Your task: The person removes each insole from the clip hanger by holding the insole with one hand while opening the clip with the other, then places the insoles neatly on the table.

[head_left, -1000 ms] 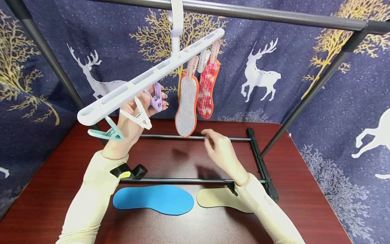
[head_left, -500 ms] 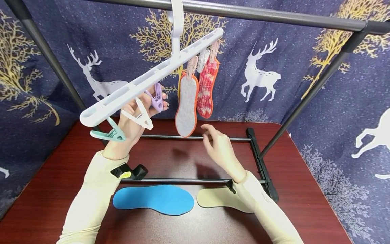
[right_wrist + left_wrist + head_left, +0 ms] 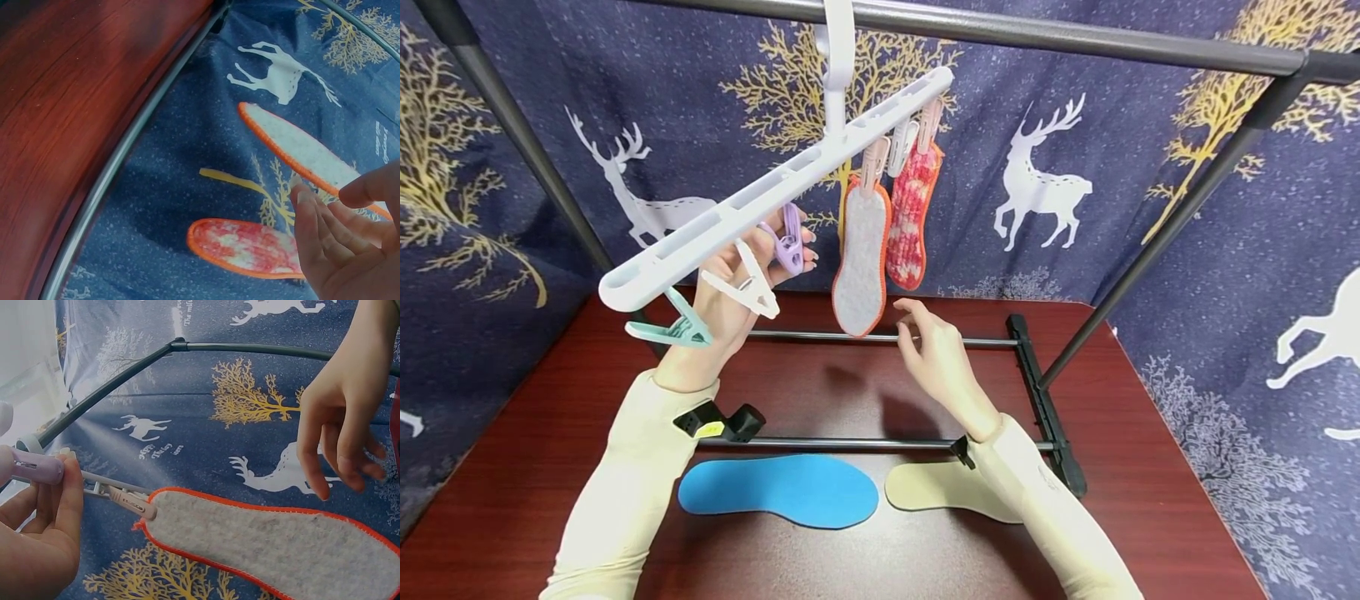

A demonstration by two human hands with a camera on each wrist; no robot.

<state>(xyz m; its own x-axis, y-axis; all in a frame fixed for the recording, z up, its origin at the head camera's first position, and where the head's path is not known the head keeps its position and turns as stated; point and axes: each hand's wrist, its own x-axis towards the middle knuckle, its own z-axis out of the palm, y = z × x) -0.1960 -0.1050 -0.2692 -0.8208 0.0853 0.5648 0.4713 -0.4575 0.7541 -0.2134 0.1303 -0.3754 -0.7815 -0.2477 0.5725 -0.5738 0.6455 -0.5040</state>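
Note:
My left hand (image 3: 727, 332) is raised under the left part of a white hanger (image 3: 832, 148), holding a purple clothespin (image 3: 790, 243) attached there. Its fingertips are on the clothespin's end in the left wrist view. A white clothespin (image 3: 758, 298) and a green clothespin (image 3: 687, 330) hang nearer me. On the far half, a grey insole with orange edging (image 3: 859, 260) hangs from a pink clothespin (image 3: 874, 163). Behind it hangs a red-and-white patterned insole (image 3: 913, 223). My right hand (image 3: 942, 357), fingers loosely bent and holding nothing, is just right of the grey insole's lower end.
The hanger hooks over a dark metal rail (image 3: 1045, 42). Lower crossbars (image 3: 865, 444) and a black foot (image 3: 1047, 408) stand on the reddish table (image 3: 1157, 508). A blue insole (image 3: 775, 490) and a beige insole (image 3: 936, 486) lie at the front. A deer-print cloth hangs behind.
My right hand has shifted slightly up and away from me. The hanger's near end has swung a little to the right. My left hand stays at the purple clothespin.

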